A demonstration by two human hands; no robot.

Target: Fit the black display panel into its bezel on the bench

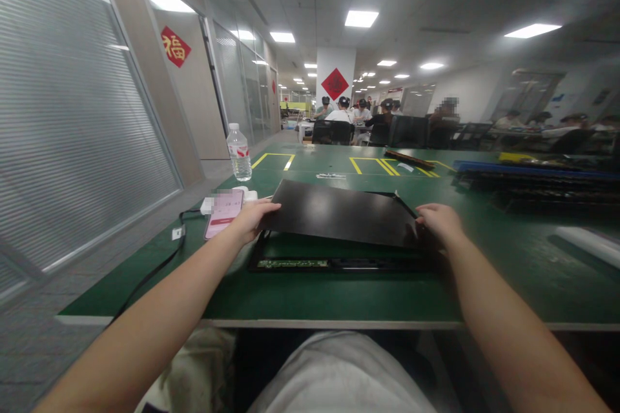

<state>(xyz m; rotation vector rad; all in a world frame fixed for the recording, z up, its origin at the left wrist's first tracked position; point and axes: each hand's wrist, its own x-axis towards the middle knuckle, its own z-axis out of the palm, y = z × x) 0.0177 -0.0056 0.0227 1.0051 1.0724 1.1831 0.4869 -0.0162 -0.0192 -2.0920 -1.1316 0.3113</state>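
Note:
A flat black panel (pixel 339 211) is held tilted above a black frame (pixel 339 264) that lies on the green table (pixel 300 297). My left hand (pixel 252 218) grips the panel's near left corner. My right hand (pixel 440 222) grips its near right corner. The panel's near edge is lifted off the frame, and a green circuit strip (pixel 292 264) shows along the frame's front edge beneath it.
A pink phone (pixel 223 213) and a white charger with a black cable (pixel 159 264) lie left of the panel. A water bottle (pixel 239 152) stands behind them. Stacked black and blue trays (pixel 533 181) sit at the right. Several people sit at far tables.

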